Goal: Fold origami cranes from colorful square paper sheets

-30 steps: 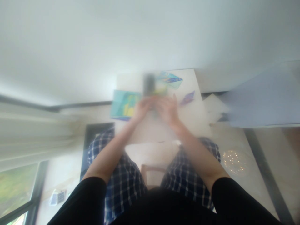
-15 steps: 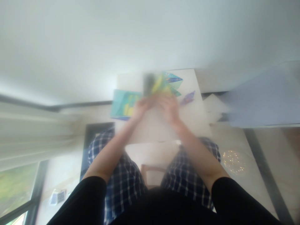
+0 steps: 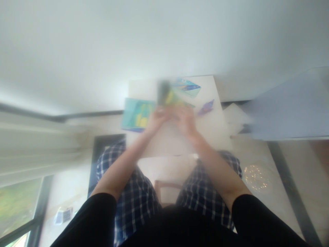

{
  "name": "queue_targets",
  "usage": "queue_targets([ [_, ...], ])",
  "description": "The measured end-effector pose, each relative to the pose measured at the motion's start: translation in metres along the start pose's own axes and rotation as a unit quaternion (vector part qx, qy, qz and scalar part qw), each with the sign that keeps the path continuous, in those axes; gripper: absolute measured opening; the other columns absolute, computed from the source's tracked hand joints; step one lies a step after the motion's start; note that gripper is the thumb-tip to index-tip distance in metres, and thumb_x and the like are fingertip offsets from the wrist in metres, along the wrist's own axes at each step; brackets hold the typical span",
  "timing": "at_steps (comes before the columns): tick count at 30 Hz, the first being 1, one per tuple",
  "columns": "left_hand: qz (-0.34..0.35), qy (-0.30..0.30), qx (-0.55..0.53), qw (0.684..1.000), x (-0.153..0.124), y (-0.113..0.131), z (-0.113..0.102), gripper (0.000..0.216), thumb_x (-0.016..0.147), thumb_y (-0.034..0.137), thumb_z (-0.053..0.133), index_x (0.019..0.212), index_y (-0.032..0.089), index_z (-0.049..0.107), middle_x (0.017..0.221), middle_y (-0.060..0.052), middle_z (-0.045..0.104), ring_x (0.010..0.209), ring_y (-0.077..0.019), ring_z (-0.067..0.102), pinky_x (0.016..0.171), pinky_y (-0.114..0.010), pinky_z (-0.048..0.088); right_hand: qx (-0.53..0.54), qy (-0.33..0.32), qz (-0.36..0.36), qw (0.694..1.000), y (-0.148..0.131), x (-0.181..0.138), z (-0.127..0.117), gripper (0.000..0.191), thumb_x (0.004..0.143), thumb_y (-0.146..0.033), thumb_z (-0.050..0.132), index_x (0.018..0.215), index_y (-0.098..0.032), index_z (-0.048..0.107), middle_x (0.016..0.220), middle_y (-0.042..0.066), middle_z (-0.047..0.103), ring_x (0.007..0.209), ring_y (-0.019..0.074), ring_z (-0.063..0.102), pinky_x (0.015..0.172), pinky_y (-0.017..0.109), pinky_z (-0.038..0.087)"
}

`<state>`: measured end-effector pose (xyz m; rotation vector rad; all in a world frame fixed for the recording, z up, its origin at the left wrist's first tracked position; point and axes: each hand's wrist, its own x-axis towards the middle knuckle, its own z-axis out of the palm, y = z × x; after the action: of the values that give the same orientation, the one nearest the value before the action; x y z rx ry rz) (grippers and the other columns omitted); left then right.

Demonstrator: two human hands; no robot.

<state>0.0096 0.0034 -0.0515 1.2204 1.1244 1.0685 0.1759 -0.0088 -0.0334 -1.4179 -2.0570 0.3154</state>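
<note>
The picture is badly out of focus. My left hand (image 3: 157,120) and my right hand (image 3: 185,122) meet over a small white table (image 3: 177,144). Both touch a yellow-green piece of paper (image 3: 172,98) that lies just beyond the fingertips. A dark upright object (image 3: 162,92) stands behind the left hand. The fingers of both hands are too blurred to read. A teal and yellow paper pack (image 3: 135,115) lies at the table's left edge. A teal and blue folded shape (image 3: 189,87) rests at the far side, and a small purple folded shape (image 3: 206,107) lies to the right.
A large pale lavender sheet (image 3: 288,109) and white papers (image 3: 235,118) lie to the right of the table. My checked trousers (image 3: 133,192) and a chair seat (image 3: 166,192) show below. A window (image 3: 20,206) is at the lower left.
The yellow-green paper was raised and spread half a second ago; it now lies lower and flatter under the fingertips. My hands have barely shifted.
</note>
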Motion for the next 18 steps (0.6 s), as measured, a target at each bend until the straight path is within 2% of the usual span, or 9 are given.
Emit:
queue_targets([
  [3,-0.004,0.022,0.001,1.0,0.001,0.0,0.0,0.053,0.067,0.044,0.08,0.109,0.018,0.061,0.112,-0.013,0.071,0.106,-0.0265,0.068,0.094,-0.041,0.053,0.013,0.004,0.008,1.0,0.0,0.002,-0.002,0.023,0.087,-0.028,0.06,0.105,-0.022,0.072,0.109,0.008,0.072,0.109,0.0267,0.062,0.107,0.048,0.037],
  [8,0.022,0.02,-0.028,0.999,0.002,0.002,-0.002,0.047,0.068,0.041,0.08,0.104,0.021,0.058,0.11,-0.009,0.072,0.104,-0.0237,0.068,0.092,-0.039,0.054,0.048,0.028,-0.001,0.998,0.01,0.008,-0.004,0.023,0.085,-0.033,0.064,0.101,-0.02,0.074,0.104,0.009,0.073,0.099,0.0252,0.064,0.092,0.041,0.047],
  [12,0.043,0.05,0.002,0.998,0.0,0.005,-0.002,0.044,0.068,0.04,0.08,0.102,0.022,0.057,0.103,-0.006,0.073,0.096,-0.0207,0.07,0.087,-0.036,0.056,0.049,0.032,-0.003,0.998,0.011,0.009,-0.004,0.018,0.086,-0.03,0.061,0.093,-0.021,0.076,0.099,0.007,0.075,0.094,0.0241,0.065,0.09,0.041,0.047],
  [15,0.03,0.079,0.043,0.995,-0.003,0.01,-0.003,0.035,0.072,0.042,0.075,0.098,0.021,0.064,0.1,-0.006,0.073,0.092,-0.0203,0.07,0.079,-0.032,0.058,0.026,0.041,0.006,0.999,0.008,0.007,-0.004,0.018,0.087,-0.029,0.06,0.091,-0.021,0.076,0.099,0.008,0.074,0.096,0.0247,0.064,0.093,0.043,0.044],
  [18,0.004,0.077,0.047,0.996,-0.005,0.018,-0.004,0.032,0.077,0.046,0.069,0.094,0.019,0.07,0.1,-0.006,0.073,0.089,-0.0208,0.071,0.072,-0.029,0.06,-0.007,0.049,0.021,0.999,0.006,0.004,-0.004,0.019,0.088,-0.03,0.059,0.092,-0.021,0.075,0.101,0.008,0.073,0.1,0.0254,0.062,0.101,0.047,0.038],
])
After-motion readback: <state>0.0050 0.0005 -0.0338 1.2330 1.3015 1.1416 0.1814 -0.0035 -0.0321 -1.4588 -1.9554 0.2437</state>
